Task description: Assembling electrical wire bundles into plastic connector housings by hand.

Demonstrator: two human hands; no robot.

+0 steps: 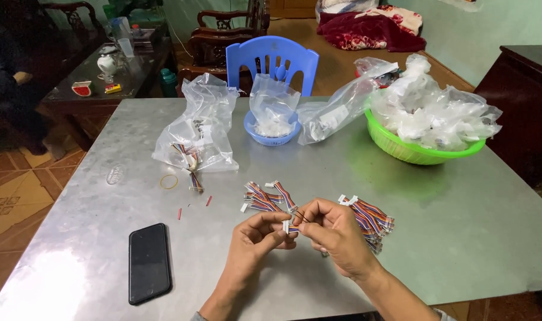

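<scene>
Wire harness point(290, 227) with its white plug is pinched between left hand point(256, 236) and right hand point(336, 233), both closed on it, raised above the counter point(449, 238) for close fingertip work. Beyond it lie loose harnesses point(266, 197) within reach, a bundled stack point(371, 217) to its right, then the green basket point(401, 148) of bags farther back.

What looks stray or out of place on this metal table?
A few short red wire bits lie loose beside a rubber band, apart from the wire bundles. A black phone lies near the table edge. Nothing looks spilled or damaged.
</scene>
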